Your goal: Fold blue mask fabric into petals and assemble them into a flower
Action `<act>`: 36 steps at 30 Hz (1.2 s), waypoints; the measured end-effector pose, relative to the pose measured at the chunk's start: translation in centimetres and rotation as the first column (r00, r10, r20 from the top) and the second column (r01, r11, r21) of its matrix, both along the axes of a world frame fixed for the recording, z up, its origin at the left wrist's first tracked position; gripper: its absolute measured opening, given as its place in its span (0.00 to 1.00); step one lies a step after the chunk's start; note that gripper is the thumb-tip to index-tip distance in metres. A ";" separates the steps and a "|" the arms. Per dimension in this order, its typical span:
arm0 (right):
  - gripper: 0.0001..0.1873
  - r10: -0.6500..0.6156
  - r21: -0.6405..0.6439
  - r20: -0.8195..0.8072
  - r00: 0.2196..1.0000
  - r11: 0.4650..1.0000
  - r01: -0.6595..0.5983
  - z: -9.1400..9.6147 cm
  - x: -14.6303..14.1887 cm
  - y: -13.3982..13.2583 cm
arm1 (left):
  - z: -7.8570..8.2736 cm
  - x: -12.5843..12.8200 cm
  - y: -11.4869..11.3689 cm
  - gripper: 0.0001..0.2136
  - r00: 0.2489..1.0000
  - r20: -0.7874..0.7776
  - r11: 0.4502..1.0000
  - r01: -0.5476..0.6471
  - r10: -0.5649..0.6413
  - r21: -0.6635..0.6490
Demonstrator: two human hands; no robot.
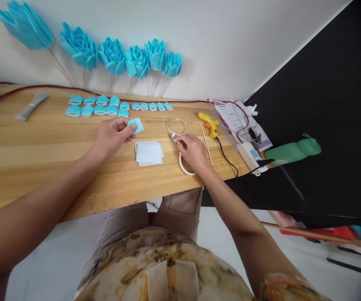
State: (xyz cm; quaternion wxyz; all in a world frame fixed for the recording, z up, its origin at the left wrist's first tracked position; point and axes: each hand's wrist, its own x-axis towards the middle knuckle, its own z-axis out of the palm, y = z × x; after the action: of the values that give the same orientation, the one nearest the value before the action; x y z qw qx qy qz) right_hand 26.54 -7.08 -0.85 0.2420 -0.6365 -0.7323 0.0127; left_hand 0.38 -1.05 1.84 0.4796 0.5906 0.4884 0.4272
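Observation:
Pinched between the thumb and fingers of my left hand (114, 133) is a small light-blue square (137, 125), either felt or paper. My right hand (193, 150) has its fingers closed round a small grey metal tool (172, 138); its tip points up and left, and the fingers hide the rest. A stack of pale squares (149, 154) lies on the table between the hands. One tape roll (167, 126) is just beyond my right hand, and a white tape roll (183, 167) lies partly beneath it.
Folded blue petals (101, 100) line the table (42, 159) back, below blue flowers (113, 56) on sticks. A yellow glue gun (212, 127), thin stick (206, 144), power strip (251, 156) and green bottle (290, 152) are to the right. A grey bundle (32, 106) lies left.

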 end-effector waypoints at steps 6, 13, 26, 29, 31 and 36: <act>0.09 -0.016 -0.034 -0.215 0.976 0.999 0.009 -0.5 0.6 0.3 | 0.8 0.3 -0.7 0.07 0.998 -0.026 0.999 0.049 -0.049 -0.019; 0.08 -0.070 -0.099 -0.472 0.879 0.995 0.026 0.0 0.6 0.2 | 1.0 0.4 -1.2 0.10 0.992 -0.049 0.993 0.112 -0.113 -0.025; 0.09 -0.170 -0.155 -0.788 0.592 0.985 0.077 -0.8 0.9 0.9 | 0.7 0.3 -1.2 0.11 0.983 -0.022 0.982 0.181 -0.182 -0.046; 0.09 -0.116 -0.091 -0.738 0.665 0.993 0.072 -0.4 0.5 0.6 | 0.7 0.3 -1.2 0.10 0.981 -0.015 0.980 0.194 -0.194 -0.044; 0.08 -0.033 0.019 -0.645 0.764 0.998 0.059 0.3 -0.1 0.1 | 0.7 0.4 -1.2 0.10 0.975 -0.019 0.974 0.220 -0.221 -0.050; 0.08 0.269 0.344 -0.253 0.929 0.923 -0.174 3.6 -2.8 -0.6 | 0.7 0.4 -1.1 0.11 0.955 -0.021 0.953 0.293 -0.295 -0.070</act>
State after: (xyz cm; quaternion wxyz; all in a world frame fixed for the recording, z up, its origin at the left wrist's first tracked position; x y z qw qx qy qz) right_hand 23.74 -7.65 2.73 0.4442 -0.4924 -0.7482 0.0183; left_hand 0.74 -2.16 2.59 0.5495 0.6472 0.4163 0.3254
